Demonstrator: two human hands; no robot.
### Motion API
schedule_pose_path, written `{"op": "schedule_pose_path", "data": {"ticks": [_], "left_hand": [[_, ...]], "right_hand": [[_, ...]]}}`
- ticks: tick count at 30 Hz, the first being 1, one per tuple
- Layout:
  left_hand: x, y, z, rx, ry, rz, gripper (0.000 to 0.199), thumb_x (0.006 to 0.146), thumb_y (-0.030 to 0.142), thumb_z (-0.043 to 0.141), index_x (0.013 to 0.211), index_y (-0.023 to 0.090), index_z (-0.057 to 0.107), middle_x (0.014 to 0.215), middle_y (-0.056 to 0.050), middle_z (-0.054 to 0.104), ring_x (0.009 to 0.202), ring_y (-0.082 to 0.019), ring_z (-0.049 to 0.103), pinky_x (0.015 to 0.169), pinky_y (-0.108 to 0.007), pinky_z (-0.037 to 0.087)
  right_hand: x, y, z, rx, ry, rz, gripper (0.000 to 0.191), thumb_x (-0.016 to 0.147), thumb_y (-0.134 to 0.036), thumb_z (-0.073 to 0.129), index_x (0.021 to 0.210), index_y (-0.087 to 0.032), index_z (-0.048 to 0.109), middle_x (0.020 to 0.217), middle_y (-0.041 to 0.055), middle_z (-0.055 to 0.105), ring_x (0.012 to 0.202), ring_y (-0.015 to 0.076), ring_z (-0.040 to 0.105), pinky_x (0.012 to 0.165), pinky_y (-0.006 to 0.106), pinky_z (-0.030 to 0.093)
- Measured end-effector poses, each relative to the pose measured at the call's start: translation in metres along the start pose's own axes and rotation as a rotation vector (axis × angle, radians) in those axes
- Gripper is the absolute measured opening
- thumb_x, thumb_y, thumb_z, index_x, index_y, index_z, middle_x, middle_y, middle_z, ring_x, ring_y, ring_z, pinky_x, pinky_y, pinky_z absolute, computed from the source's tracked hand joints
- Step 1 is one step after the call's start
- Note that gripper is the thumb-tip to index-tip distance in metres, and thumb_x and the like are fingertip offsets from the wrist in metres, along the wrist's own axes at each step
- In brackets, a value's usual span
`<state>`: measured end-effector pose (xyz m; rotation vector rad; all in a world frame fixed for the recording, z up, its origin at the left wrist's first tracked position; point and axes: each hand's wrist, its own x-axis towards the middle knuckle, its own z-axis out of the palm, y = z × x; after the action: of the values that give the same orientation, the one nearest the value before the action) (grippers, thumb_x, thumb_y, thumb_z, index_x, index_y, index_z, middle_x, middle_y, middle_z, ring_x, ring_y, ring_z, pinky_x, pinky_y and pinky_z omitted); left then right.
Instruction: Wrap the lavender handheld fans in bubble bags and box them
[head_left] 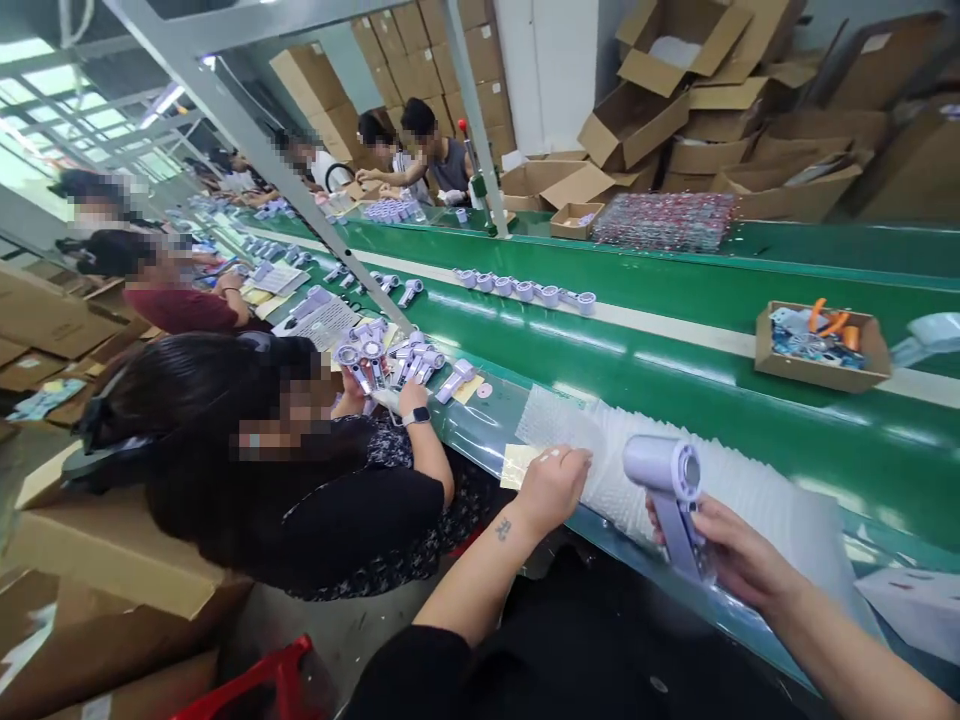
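My right hand [739,555] is wrapped around the handle of a lavender handheld fan [664,470], holding it upright with its round head on top. The fan is over the near edge of the bench. To its left, my left hand [555,487] has its fingers closed at the near edge of a clear bubble-wrap bag [559,420], the end one of a long overlapping row of bubble-wrap bags [739,480]. A pale yellow paper slip [517,465] shows just left of that hand. My left fingertips are partly hidden.
A co-worker [300,480] sits close on my left, handling several lavender fans [409,360]. Across the green conveyor [652,365] stands a cardboard tray of parts [821,375]. A row of fans [525,290] lies on the belt. A metal post [300,190] slants over the line.
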<state>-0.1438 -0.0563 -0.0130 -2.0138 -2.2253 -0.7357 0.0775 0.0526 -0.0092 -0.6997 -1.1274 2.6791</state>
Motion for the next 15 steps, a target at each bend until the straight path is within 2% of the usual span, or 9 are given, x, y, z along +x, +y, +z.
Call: {"op": "schedule_pose_path", "data": {"ticks": [4, 6, 9, 12, 15], "left_hand": [[0.030, 0.030, 0.020, -0.243, -0.132, 0.125, 0.023, 0.089, 0.027, 0.046, 0.099, 0.017, 0.064, 0.076, -0.005, 0.058, 0.072, -0.015, 0.057, 0.066, -0.026, 0.046], [0.039, 0.043, 0.030, -0.414, -0.203, 0.116, 0.024, 0.088, 0.030, 0.049, 0.097, 0.017, 0.067, 0.071, -0.003, 0.056, 0.066, -0.013, 0.055, 0.062, -0.024, 0.044], [0.050, 0.058, 0.042, -0.658, -0.294, 0.044, 0.023, 0.085, 0.032, 0.055, 0.092, 0.017, 0.070, 0.065, -0.002, 0.056, 0.061, -0.011, 0.052, 0.060, -0.022, 0.042], [0.056, 0.070, 0.050, -0.783, -0.331, 0.006, 0.021, 0.085, 0.028, 0.053, 0.090, 0.017, 0.071, 0.068, -0.003, 0.061, 0.064, -0.013, 0.052, 0.064, -0.025, 0.042], [0.061, 0.084, 0.054, -0.832, -0.343, -0.035, 0.020, 0.084, 0.025, 0.053, 0.089, 0.018, 0.071, 0.074, -0.004, 0.066, 0.071, -0.014, 0.055, 0.071, -0.027, 0.043]], "right_hand": [[-0.033, 0.022, -0.004, -0.094, -0.052, 0.021, 0.042, 0.083, -0.039, 0.056, 0.121, -0.024, 0.049, 0.101, 0.0085, 0.061, 0.083, 0.0211, 0.060, 0.074, 0.037, 0.048], [-0.043, 0.026, -0.003, -0.218, -0.024, -0.069, 0.041, 0.084, -0.038, 0.056, 0.122, -0.026, 0.047, 0.108, 0.0077, 0.059, 0.095, 0.0223, 0.057, 0.083, 0.039, 0.046], [-0.055, 0.024, -0.006, -0.432, 0.099, -0.233, 0.037, 0.082, -0.039, 0.059, 0.114, -0.023, 0.051, 0.113, 0.0074, 0.058, 0.107, 0.0231, 0.052, 0.093, 0.037, 0.040], [-0.068, 0.018, -0.016, -0.372, 0.252, -0.199, 0.038, 0.084, -0.047, 0.053, 0.112, -0.023, 0.045, 0.097, 0.0065, 0.062, 0.084, 0.0207, 0.061, 0.074, 0.035, 0.049], [-0.082, 0.011, -0.028, -0.243, 0.285, -0.145, 0.054, 0.085, -0.048, 0.051, 0.126, -0.025, 0.026, 0.084, 0.0030, 0.063, 0.068, 0.0176, 0.062, 0.058, 0.030, 0.050]]}}
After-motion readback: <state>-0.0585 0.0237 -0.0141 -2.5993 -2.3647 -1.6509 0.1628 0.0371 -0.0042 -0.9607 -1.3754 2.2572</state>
